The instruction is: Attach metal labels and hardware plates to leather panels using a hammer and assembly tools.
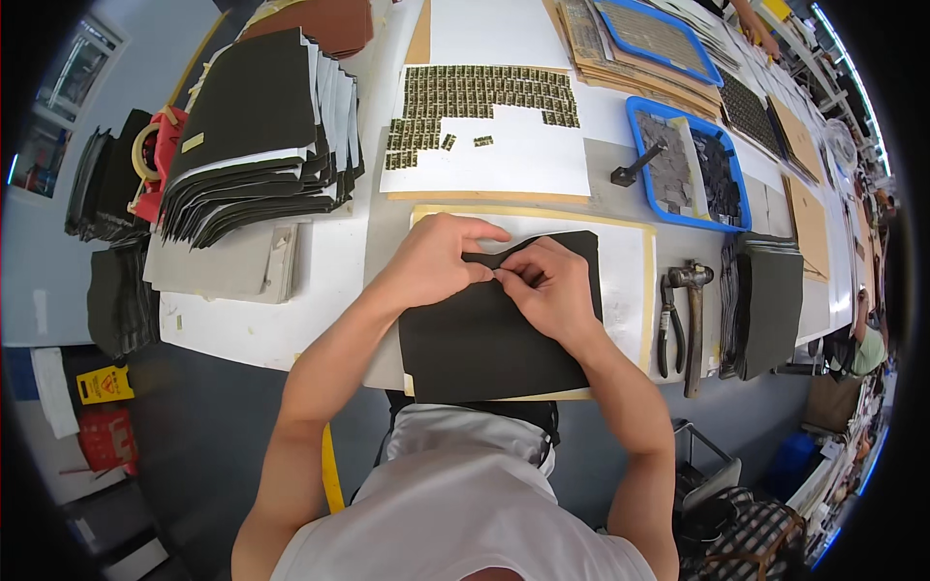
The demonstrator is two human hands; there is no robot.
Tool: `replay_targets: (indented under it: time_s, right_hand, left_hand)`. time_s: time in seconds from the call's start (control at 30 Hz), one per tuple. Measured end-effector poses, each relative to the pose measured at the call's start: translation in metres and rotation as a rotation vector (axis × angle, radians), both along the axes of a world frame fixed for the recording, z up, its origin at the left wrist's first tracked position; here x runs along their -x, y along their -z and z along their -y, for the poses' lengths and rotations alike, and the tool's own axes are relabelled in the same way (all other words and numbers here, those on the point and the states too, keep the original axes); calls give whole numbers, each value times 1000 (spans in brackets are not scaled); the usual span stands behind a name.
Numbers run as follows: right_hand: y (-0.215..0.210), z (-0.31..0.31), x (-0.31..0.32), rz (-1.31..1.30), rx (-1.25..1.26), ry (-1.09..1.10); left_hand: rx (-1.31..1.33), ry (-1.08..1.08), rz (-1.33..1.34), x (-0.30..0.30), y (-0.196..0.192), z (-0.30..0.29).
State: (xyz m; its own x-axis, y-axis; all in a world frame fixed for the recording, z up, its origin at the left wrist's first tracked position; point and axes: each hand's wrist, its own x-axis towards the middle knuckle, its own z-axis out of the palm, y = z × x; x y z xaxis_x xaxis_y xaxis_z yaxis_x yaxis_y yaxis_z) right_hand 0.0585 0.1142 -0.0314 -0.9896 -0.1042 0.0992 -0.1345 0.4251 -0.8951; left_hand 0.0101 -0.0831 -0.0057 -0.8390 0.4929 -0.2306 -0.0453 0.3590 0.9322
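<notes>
A black sheet (489,353) of leather-like material lies in front of me on a white board (628,290) with yellow tape along its edges. My left hand (434,261) pinches the sheet's raised far edge, with the thumb below and the index finger stretched over it. Close beside it, my right hand (554,286) has its fingers curled and pinches the same edge, which bulges up between both hands. Whether a small part sits between the fingertips cannot be made out. Beyond the hands, rows of small dark-and-gold pieces (465,92) lie on white paper (538,160).
Right of the board lie black-handled pliers (668,329) and a hammer (692,310), beside a stack of black pieces (770,310). A blue tray (668,211) holds grey and black patches. Black sheets (242,107) are piled at left, near a red tape dispenser (150,203).
</notes>
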Motion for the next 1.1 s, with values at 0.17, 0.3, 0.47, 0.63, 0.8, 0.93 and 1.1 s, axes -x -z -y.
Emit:
replay_targets:
  time_s: [0.17, 0.3, 0.47, 0.63, 0.8, 0.93, 1.1]
  right_hand:
    - [1, 1, 1, -41, -73, 19]
    - [-3, -7, 2, -36, -44, -21]
    - [-4, -15, 2, -27, 15, -30]
    - [-2, -14, 1, -8, 24, -49]
    - [-7, -15, 1, -26, -13, -52]
    - [-14, -26, 10, -453, -198, 270]
    - [-24, -51, 16, 70, 117, 318]
  left_hand:
    - [64, -27, -79, -1, 9, -3]
    - [84, -58, -94, -1, 7, -5]
    - [56, -60, -96, 0, 8, -2]
    - [80, -66, -53, -1, -2, -2]
    - [98, -59, -112, -2, -6, -3]
    - [97, -56, -125, -1, -7, 2]
    - [68, -47, -70, 1, -14, 6]
